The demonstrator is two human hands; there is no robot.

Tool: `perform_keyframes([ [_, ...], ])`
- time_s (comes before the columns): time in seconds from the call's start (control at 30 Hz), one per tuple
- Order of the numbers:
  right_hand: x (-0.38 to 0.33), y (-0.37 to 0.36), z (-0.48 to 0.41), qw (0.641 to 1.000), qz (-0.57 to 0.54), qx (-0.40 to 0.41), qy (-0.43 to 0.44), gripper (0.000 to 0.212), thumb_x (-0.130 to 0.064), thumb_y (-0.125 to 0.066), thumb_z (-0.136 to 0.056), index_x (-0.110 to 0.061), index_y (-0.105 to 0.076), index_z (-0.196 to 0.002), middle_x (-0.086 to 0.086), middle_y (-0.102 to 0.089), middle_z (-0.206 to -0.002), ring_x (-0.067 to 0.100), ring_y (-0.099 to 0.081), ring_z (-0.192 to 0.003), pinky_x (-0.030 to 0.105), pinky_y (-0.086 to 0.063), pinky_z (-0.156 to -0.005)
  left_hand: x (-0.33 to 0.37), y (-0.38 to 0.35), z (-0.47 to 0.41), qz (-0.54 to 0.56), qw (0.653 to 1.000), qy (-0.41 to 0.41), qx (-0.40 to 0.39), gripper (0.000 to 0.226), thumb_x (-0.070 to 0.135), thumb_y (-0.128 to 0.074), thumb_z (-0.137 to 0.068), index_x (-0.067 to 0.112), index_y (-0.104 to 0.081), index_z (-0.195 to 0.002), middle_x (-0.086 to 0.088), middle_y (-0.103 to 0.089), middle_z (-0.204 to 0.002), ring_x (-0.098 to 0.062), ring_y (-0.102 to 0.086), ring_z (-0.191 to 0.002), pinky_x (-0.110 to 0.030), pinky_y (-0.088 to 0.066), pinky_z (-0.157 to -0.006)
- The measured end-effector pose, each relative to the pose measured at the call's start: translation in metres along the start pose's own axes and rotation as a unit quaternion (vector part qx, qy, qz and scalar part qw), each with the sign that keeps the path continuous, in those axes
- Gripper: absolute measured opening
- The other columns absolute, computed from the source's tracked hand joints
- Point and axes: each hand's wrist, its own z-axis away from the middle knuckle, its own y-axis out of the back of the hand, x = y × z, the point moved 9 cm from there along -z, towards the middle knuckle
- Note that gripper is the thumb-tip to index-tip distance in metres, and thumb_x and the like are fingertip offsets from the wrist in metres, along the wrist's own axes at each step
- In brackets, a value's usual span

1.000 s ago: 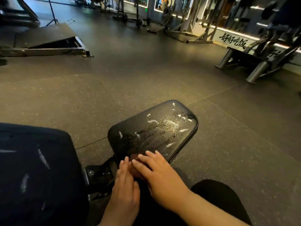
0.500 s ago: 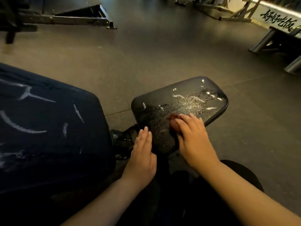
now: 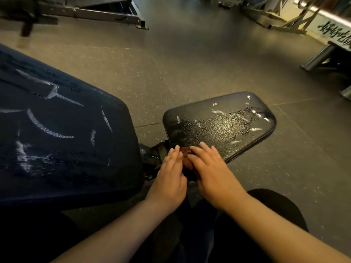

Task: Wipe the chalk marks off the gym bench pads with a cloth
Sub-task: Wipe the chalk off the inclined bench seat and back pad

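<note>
A small black seat pad point(image 3: 218, 124) lies ahead of me, wet-looking in the middle, with white chalk smears along its far and right side. A larger dark back pad point(image 3: 57, 130) fills the left, streaked with several chalk lines. My right hand point(image 3: 212, 171) lies flat with straight fingers at the seat pad's near edge, pressing a small reddish-brown cloth point(image 3: 187, 151) that shows only between the hands. My left hand point(image 3: 169, 177) rests flat right beside it, fingers straight, at the pad's near-left corner.
The black bench hinge point(image 3: 153, 156) sits between the two pads. Speckled rubber floor surrounds the bench. A metal machine frame point(image 3: 106, 14) lies at the top left, and steel machine legs point(image 3: 319, 57) stand at the right. My dark trouser leg point(image 3: 275, 209) is at the bottom right.
My right hand has drawn the cloth back from the middle of the seat pad to its near edge. My left hand has closed in beside it. The view shifted slightly.
</note>
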Motion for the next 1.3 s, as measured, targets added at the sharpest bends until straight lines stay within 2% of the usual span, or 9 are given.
perform_keyframes([
  [0.17,0.045,0.020,-0.015,0.986,-0.027,0.079,-0.144,0.042,-0.009,-0.060,-0.091,-0.006,-0.058,-0.132,0.014,-0.048,-0.148,0.039,-0.030,-0.145,0.056,-0.016,-0.121,0.002,-0.002,-0.002,-0.004,1.000,0.003,-0.008,0.067,0.014,-0.038,-0.103,0.022,-0.004,-0.160,0.015,0.013,-0.164,0.001,0.017,-0.148,-0.031,-0.002,-0.124],
  [0.37,0.010,0.005,0.005,0.999,-0.008,-0.001,0.049,0.060,-0.014,-0.062,-0.083,-0.012,-0.051,-0.143,0.008,-0.045,-0.148,0.034,-0.037,-0.141,0.051,-0.023,-0.122,-0.001,-0.002,0.002,0.001,1.000,0.011,-0.006,0.070,0.010,-0.041,-0.098,0.020,-0.010,-0.161,0.013,0.008,-0.166,-0.001,0.012,-0.150,-0.038,-0.009,-0.126],
  [0.53,0.046,0.025,0.008,0.985,-0.030,0.099,-0.140,0.054,-0.014,-0.060,-0.092,-0.012,-0.049,-0.145,0.009,-0.041,-0.152,0.034,-0.027,-0.146,0.058,-0.016,-0.122,0.004,-0.007,0.002,0.002,1.000,0.000,-0.010,0.065,0.018,-0.036,-0.104,0.021,-0.004,-0.160,0.015,0.014,-0.164,0.001,0.018,-0.148,-0.035,-0.003,-0.125],
  [0.63,-0.001,-0.004,0.017,0.999,-0.030,0.019,-0.018,0.055,-0.029,-0.042,-0.096,-0.016,-0.045,-0.149,0.007,-0.039,-0.153,0.032,-0.026,-0.147,0.052,-0.015,-0.123,0.002,-0.010,0.003,-0.013,1.000,-0.024,0.010,0.061,0.024,-0.032,-0.103,0.016,-0.013,-0.160,0.010,0.006,-0.167,-0.002,0.012,-0.151,-0.038,-0.007,-0.126],
  [0.73,0.024,0.015,0.008,0.999,0.005,0.010,0.037,0.052,-0.023,-0.048,-0.092,-0.014,-0.051,-0.143,0.007,-0.047,-0.146,0.032,-0.039,-0.136,0.051,-0.028,-0.118,0.002,-0.010,0.003,-0.030,0.999,-0.043,0.015,0.060,0.028,-0.031,-0.103,0.018,-0.014,-0.160,0.011,0.006,-0.167,-0.002,0.012,-0.151,-0.037,-0.007,-0.126],
  [0.9,0.091,0.052,0.009,0.967,-0.016,0.154,-0.203,0.058,-0.003,-0.064,-0.086,-0.008,-0.050,-0.142,0.012,-0.041,-0.149,0.037,-0.033,-0.140,0.057,-0.028,-0.117,0.015,-0.012,0.000,-0.052,0.996,-0.074,0.005,0.057,0.029,-0.032,-0.107,0.028,-0.011,-0.160,0.017,0.008,-0.165,0.002,0.020,-0.148,-0.028,0.006,-0.121],
  [1.1,0.056,0.031,0.012,0.999,-0.011,0.035,0.016,0.054,-0.014,-0.056,-0.091,-0.010,-0.049,-0.145,0.008,-0.044,-0.148,0.033,-0.036,-0.141,0.050,-0.025,-0.121,0.022,-0.020,0.000,-0.102,0.984,-0.143,0.011,0.057,0.035,-0.029,-0.105,0.020,-0.018,-0.159,0.010,-0.001,-0.167,-0.005,0.011,-0.152,-0.031,0.003,-0.124],
  [1.2,0.116,0.068,0.010,0.984,-0.014,0.137,-0.111,0.052,-0.005,-0.060,-0.088,-0.005,-0.053,-0.139,0.012,-0.047,-0.143,0.037,-0.042,-0.133,0.039,-0.021,-0.121,0.023,-0.021,-0.003,-0.097,0.984,-0.148,0.012,0.057,0.031,-0.033,-0.106,0.022,-0.015,-0.159,0.012,0.001,-0.167,-0.003,0.013,-0.151,-0.024,0.010,-0.122],
  [1.3,0.106,0.058,0.014,0.967,-0.033,0.164,-0.194,0.058,0.003,-0.063,-0.084,-0.003,-0.051,-0.140,0.015,-0.042,-0.145,0.038,-0.034,-0.137,0.056,-0.026,-0.118,0.026,-0.020,-0.005,-0.103,0.983,-0.151,0.020,0.059,0.036,-0.029,-0.104,0.019,-0.020,-0.159,0.009,-0.005,-0.167,-0.006,0.008,-0.153,-0.025,0.008,-0.123],
])
